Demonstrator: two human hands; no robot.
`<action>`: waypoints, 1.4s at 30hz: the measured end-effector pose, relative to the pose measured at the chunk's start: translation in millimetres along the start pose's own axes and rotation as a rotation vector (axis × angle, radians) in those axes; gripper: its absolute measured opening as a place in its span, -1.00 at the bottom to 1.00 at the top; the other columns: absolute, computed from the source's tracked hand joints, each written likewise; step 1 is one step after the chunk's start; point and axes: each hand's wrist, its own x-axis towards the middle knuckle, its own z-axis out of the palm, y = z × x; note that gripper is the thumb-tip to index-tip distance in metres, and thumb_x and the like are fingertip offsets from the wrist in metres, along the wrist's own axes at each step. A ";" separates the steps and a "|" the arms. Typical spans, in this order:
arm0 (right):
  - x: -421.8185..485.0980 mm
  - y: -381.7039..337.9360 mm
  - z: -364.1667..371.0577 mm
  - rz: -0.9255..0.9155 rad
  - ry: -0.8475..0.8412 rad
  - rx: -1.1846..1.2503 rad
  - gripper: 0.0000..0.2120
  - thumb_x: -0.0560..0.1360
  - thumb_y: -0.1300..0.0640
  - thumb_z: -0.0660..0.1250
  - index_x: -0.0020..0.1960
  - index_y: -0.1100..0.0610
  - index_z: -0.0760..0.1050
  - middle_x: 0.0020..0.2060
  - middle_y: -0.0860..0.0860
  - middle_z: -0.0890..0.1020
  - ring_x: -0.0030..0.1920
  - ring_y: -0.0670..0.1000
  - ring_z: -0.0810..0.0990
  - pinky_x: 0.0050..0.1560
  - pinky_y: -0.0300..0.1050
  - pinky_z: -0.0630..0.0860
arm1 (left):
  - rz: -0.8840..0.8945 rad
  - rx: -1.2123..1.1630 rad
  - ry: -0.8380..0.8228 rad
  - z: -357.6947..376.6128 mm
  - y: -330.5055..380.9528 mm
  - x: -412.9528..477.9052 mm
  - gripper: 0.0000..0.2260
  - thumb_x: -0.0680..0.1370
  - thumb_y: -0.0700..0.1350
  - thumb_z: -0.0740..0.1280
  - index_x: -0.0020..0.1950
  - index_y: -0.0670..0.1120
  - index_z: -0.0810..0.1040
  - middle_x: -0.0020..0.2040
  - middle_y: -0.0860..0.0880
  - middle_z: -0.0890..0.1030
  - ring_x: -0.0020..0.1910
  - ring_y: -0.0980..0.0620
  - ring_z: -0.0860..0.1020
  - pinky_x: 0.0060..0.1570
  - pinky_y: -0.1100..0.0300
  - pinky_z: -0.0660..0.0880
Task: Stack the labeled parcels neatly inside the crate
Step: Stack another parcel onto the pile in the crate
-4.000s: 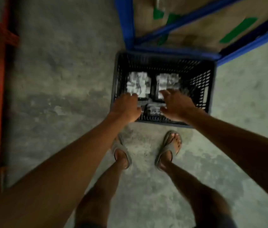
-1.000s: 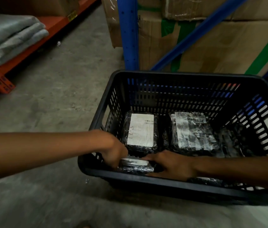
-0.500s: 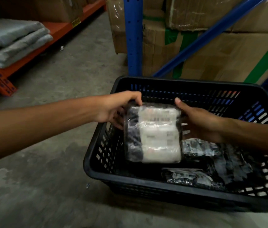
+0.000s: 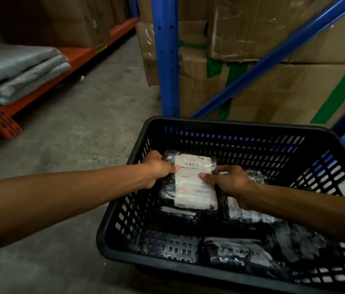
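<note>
— Since the near corner of the crate (image 4: 122,247) shows bare floor grid, where is the parcel (image 4: 190,183) now?

— Further in, at the back-left, low inside the walls and seemingly lying on another wrapped pack. Half a second ago it was up at rim height, tilted toward the camera; it has since come down flat, label up.

— Hands?

— Both grasp it: left hand (image 4: 156,169) wrapped over its left edge, right hand (image 4: 231,181) on the right edge, thumb on the label.

— How will it handle?

— Light, I'd judge, and fairly firm, but the shiny film looks slippery. Hold the two long edges, not the loose wrap. More packs (image 4: 250,213) lie to the right.
</note>
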 end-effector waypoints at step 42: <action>-40.1 -70.3 -183.5 -0.333 -0.293 -0.525 -0.71 0.49 -0.17 0.35 0.13 -0.06 0.59 0.05 -0.09 0.70 0.07 -0.03 0.66 0.08 -0.15 0.54 | 0.567 0.362 -0.392 35.1 127.3 -56.6 -0.64 0.40 0.27 0.42 -0.19 -0.04 0.64 -0.31 0.06 0.62 -0.29 0.08 0.58 -0.19 0.19 0.46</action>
